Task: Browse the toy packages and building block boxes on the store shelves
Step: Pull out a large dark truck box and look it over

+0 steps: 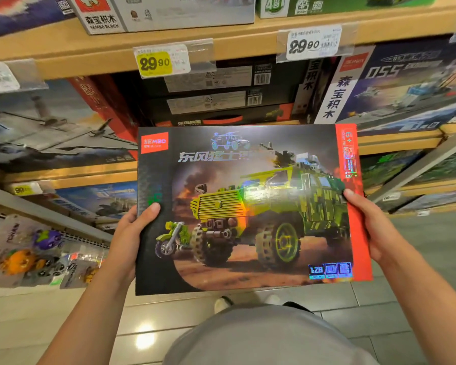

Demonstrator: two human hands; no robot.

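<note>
Now both hands, left (127,241) and right (371,222), grip the building block box (248,206) between them, fingers presumably underneath.

Bright store light glares off the box (250,206); edges warp, blurred.

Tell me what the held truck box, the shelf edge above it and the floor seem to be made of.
Truck box: likely printed cardboard with a glossy, holographic-looking coat; rainbow glare runs across the picture.
Shelf edge: looks like wood or a wood-look laminate, tan and matt; which one cannot be told.
Floor: probably glazed tile, with grout lines and a bright lamp reflection.
</note>
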